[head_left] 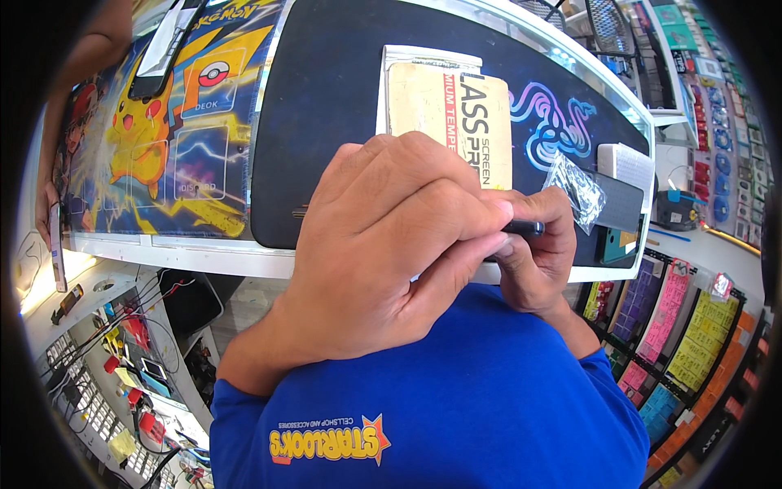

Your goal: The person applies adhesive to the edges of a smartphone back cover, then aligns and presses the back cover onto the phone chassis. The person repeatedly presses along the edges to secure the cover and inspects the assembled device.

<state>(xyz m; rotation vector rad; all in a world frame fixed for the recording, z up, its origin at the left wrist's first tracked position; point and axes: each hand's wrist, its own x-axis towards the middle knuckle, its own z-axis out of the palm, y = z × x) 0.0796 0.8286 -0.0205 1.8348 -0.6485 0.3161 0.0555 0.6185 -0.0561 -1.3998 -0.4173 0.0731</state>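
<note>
both hands' [383,253] fingers [456,261] curl tight, pinching a slim black phone [525,228] between them.

Bare hands, blue shirt

The left hand [383,253] and right hand [533,253] were bare, without gloves, rings or a watch. The person wore a bright blue short-sleeved shirt [489,407] with a yellow and orange printed logo bearing a star on its front.

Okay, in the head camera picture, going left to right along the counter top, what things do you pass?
Colourful cartoon play mat → black desk mat → tan cardboard screen-protector packet → crumpled clear plastic wrapper → small white ribbed block. The left hand and right hand grip a thin dark object nearer the person.
</note>
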